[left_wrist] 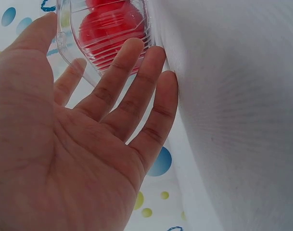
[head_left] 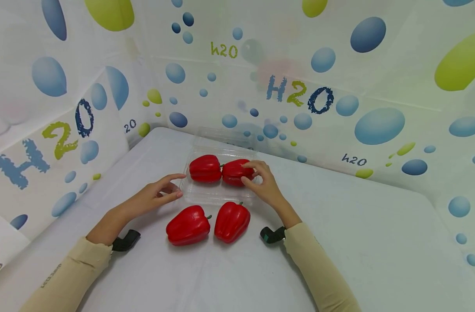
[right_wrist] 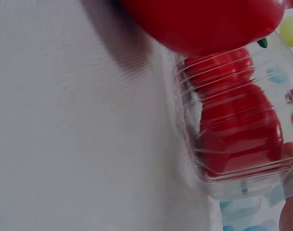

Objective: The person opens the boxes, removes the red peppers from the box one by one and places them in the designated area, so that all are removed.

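Observation:
Two red bell peppers lie end to end in a clear plastic box: the left pepper (head_left: 204, 169) and the right pepper (head_left: 232, 174). My right hand (head_left: 266, 184) grips the right pepper at its right end, with thumb and fingertips on its skin. My left hand (head_left: 153, 195) is beside the left wall of the clear box (head_left: 218, 198). In the left wrist view, the fingers of my left hand (left_wrist: 88, 130) are spread and fairly straight in front of the box, with nothing in the palm; contact with the wall is hard to tell.
In front of the box, two more red bell peppers rest on the white tablecloth, one on the left (head_left: 188, 226) and one on the right (head_left: 232, 222). The box's clear lid (head_left: 223, 136) stands raised behind it. A patterned sheet (head_left: 237, 86) hangs behind the table.

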A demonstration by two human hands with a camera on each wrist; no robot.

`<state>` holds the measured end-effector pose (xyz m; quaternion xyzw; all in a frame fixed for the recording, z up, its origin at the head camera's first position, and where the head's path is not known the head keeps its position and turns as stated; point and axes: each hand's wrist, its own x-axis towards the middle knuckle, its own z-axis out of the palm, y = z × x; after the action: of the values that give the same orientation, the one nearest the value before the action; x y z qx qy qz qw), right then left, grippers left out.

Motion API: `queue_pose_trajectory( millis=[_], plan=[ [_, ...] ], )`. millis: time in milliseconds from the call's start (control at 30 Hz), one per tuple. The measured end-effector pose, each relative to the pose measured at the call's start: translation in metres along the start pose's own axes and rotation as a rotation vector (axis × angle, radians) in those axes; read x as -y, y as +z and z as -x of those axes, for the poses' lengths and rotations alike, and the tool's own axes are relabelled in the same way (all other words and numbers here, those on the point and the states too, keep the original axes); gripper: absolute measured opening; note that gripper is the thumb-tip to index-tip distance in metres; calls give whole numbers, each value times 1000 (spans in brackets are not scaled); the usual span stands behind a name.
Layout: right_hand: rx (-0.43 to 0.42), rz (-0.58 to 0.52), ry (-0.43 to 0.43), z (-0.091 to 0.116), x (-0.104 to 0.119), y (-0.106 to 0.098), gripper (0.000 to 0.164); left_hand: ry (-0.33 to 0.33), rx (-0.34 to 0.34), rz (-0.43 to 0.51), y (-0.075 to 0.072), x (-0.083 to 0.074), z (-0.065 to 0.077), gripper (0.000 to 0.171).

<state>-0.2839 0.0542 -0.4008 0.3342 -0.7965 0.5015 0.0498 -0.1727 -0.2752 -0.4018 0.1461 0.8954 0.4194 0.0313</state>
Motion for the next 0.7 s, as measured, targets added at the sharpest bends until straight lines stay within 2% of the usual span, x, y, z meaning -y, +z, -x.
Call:
queue_pose_trajectory(
  millis=[200, 333, 700],
  plan=[
    [33, 70, 73, -4, 6, -1, 48, -7, 1, 0, -2, -2, 2, 58],
    [39, 92, 79, -7, 8, -1, 51, 8, 1, -4, -2, -1, 2, 58],
    [11, 132, 109, -11, 9, 3, 53, -7, 2, -9, -1, -1, 2, 59]
  ],
)
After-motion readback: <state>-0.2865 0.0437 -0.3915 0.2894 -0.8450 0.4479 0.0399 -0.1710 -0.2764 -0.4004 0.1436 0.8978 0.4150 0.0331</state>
